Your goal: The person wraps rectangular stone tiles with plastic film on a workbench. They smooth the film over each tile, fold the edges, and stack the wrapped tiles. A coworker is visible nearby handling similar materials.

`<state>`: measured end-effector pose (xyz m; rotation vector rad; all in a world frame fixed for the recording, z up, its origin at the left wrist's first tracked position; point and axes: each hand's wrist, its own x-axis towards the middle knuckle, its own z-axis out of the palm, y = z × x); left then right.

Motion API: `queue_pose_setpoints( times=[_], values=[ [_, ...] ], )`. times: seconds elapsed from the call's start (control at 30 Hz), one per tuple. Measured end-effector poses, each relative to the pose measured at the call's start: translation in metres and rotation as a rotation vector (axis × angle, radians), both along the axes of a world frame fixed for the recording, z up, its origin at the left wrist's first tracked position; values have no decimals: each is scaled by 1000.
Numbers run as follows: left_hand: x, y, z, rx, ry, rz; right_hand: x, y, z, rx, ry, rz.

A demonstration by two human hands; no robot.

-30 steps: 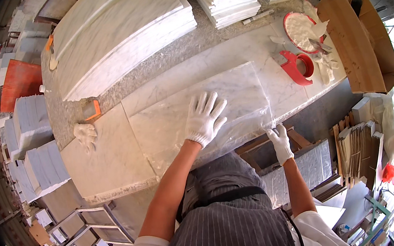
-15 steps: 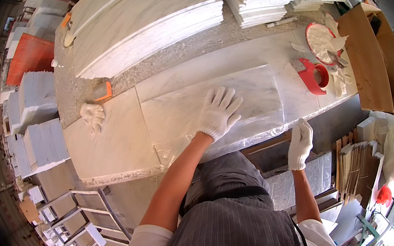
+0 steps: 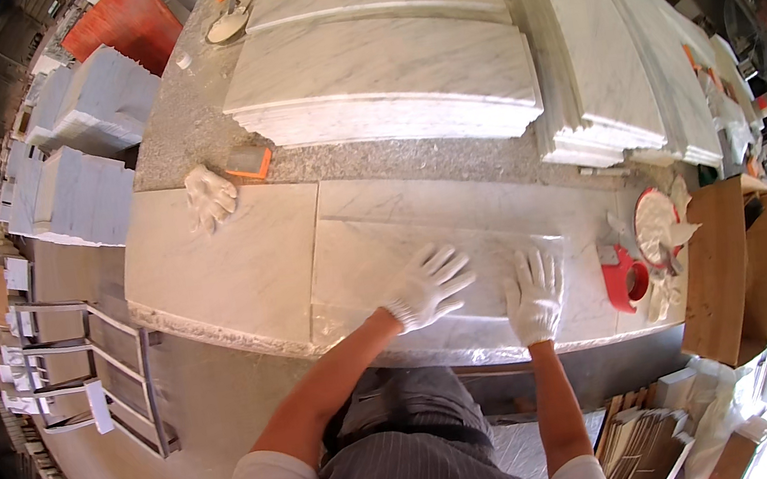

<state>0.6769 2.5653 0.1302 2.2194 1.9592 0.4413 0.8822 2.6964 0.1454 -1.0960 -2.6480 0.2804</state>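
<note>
Before me a white marble slab point(image 3: 385, 247) with faint grey veins lies flat on the bench, with clear plastic film over it. My left hand point(image 3: 431, 286), in a white knitted glove, rests on the slab with its fingers spread. My right hand point(image 3: 536, 297), gloved alike, lies flat near the slab's right end, fingers stretched out. Neither hand grips anything. Right of it sits a red tape dispenser point(image 3: 617, 280). Behind the dispenser stands a red-rimmed tub of white paste point(image 3: 654, 223) with a tool in it.
Stacked marble slabs point(image 3: 378, 59) stand across the bench's back, more stacks point(image 3: 597, 53) to the right. An empty white glove point(image 3: 211, 195) and an orange-edged block point(image 3: 250, 162) lie left. A cardboard box point(image 3: 717, 276) stands at the right end, a metal rack point(image 3: 91, 354) on the floor at left.
My right hand has come from beside the bench edge onto the slab, its fingers now extended. My left hand remains spread on the slab. The view has shifted and turned.
</note>
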Motion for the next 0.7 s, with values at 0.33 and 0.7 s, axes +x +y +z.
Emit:
queue_pose_setpoints(
  times=[0.33,0.7],
  values=[
    [-148,-74,6,58,109,700,-10,-4,3,-15,-45,-3],
    [-175,-91,-9,99,-227,886,-12,-2,1,-30,-91,-27]
  ],
)
